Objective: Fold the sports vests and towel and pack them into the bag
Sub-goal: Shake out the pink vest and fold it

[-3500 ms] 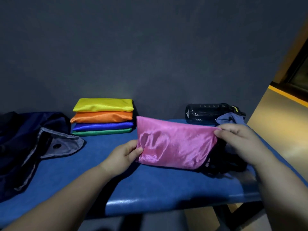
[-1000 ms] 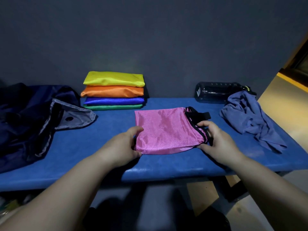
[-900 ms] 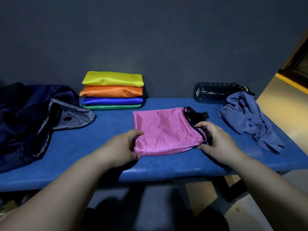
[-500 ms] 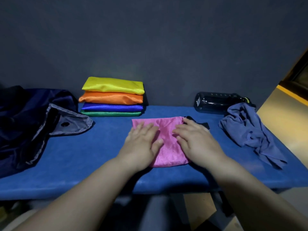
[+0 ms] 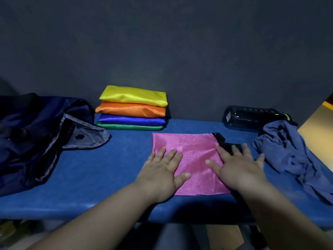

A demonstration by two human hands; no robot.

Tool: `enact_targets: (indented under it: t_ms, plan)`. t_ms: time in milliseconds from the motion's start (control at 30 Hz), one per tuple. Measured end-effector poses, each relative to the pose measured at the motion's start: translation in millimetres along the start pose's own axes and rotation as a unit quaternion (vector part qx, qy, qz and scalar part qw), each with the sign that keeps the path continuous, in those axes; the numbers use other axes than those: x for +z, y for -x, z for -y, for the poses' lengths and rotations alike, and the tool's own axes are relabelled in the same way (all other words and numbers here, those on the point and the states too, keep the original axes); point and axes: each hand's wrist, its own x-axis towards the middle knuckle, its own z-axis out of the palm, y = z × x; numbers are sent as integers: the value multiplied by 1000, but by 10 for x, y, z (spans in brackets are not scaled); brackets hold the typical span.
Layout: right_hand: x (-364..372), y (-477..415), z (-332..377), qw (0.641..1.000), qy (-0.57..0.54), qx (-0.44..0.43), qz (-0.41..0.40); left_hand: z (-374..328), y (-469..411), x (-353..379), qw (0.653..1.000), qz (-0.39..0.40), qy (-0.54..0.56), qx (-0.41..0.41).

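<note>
Head view, pink vest: the folded pink sports vest [image 5: 191, 159] lies flat on the blue padded bench [image 5: 108, 168], near the front edge and right of centre. Its black trim [image 5: 228, 146] sticks out at the right end.
Head view, left hand: the left hand [image 5: 160, 174] lies palm down on the vest's left part. Its fingers [image 5: 171, 156] are straight and slightly spread, pressing the cloth.
Head view, right hand: the right hand [image 5: 239, 168] lies palm down on the vest's right part. Its fingers [image 5: 246, 150] are straight and fanned apart, and the fingertips reach onto the black trim.
Head view, folded stack: 4 folded vests are piled at the back of the bench against the dark wall, with yellow [image 5: 133, 95] on top, then orange [image 5: 130, 110], blue [image 5: 131, 120] and green [image 5: 129, 126] at the bottom. The pile is behind and to the left of the pink vest, apart from it.
Head view, bag: the navy bag [image 5: 27, 138] slumps on the left end of the bench. Its grey flap [image 5: 84, 138] is laid open toward the stack.
Head view, towel: the grey-blue towel [image 5: 292, 156] is crumpled on the right end of the bench, just beside the right hand.
Head view, bottle: a dark bottle [image 5: 250, 117] lies on its side at the back right, and the towel's upper edge overlaps its right end.
</note>
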Motion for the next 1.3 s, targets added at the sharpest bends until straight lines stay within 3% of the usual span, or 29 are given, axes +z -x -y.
enact_targets:
  t_ms: [67,167,233,300,433,533,667,767,867,933,1000,1300]
  plan:
    - [-71,-42,-25,997,-11,23,-73,4,0,2,1000,1,-4,0]
    - [-71,-106,14,979,-60,-83,-175,6,0,7,1000,1,-8,0]
    - [-27,-157,70,971,-64,-170,-156,18,5,4,1000,9,-12,7]
    - [31,-193,100,975,-54,-192,-93,37,10,-8,999,19,-20,25]
    - [23,-189,83,987,-53,-151,-35,99,15,-88,998,30,-41,33]
    - [-115,-53,66,994,20,-102,-24,240,-2,-216,998,11,-66,9]
    - [-300,195,-12,997,7,-74,-21,403,3,-377,994,-85,-68,-17]
    - [-311,327,-26,995,-2,-83,-60,315,17,-381,990,-141,18,-10]
    - [-169,282,2,974,-71,-165,-140,104,65,-316,987,-123,98,41]
    - [-49,216,28,956,-101,-258,-97,2,104,-191,993,-64,66,68]
    - [61,187,46,952,-96,-292,2,6,111,-61,997,-15,7,79]
    - [48,373,47,970,-3,-202,132,222,52,-82,994,29,-28,101]
